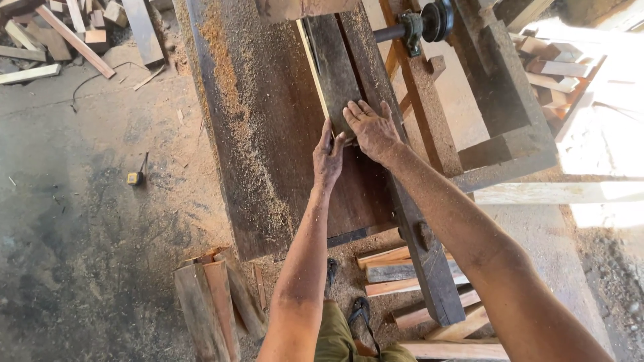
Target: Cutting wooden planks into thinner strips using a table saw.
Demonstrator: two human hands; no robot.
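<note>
Sawdust-covered dark wooden table (255,134) | left hand (327,159) grips narrow dark plank (333,74) end, right hand (371,129) flat, open on top | risk: hands slipping toward the cutter near far edge.

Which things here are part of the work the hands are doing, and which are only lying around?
In use:
- dark plank, pressed by the right hand, with the left hand at its near end
- sawdust-covered wooden table beneath it

Lying about:
- yellow tape measure on the floor
- offcuts beside the table
- scrap wood pile, far left
- cut blocks, far right
</note>
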